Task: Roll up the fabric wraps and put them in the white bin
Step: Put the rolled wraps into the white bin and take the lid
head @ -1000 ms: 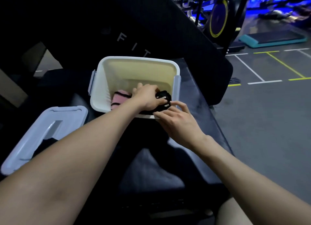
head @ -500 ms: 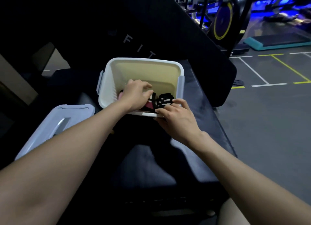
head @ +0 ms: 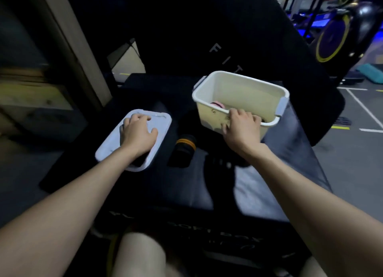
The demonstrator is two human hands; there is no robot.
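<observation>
The white bin (head: 248, 94) stands on a black padded box, right of centre. A pink rolled wrap (head: 217, 105) shows inside it near the front wall; a dark roll beside my fingers is mostly hidden. My right hand (head: 241, 125) grips the bin's near rim, fingers curled over the edge. The bin's pale lid (head: 157, 129) lies flat to the left, and my left hand (head: 137, 131) rests spread on top of it. A black rolled wrap with an orange band (head: 185, 145) lies on the box between lid and bin.
The black soft box (head: 186, 189) carries everything. A tall black padded panel (head: 207, 38) rises behind the bin. Wooden framing (head: 68, 38) stands at the left. Gym floor with painted lines (head: 360, 110) and an exercise bike (head: 331, 42) lie to the right.
My left hand left the bin and moved left onto the lid. My right hand shifted from the wraps to the bin's near rim. The view swung left, revealing the orange-banded roll.
</observation>
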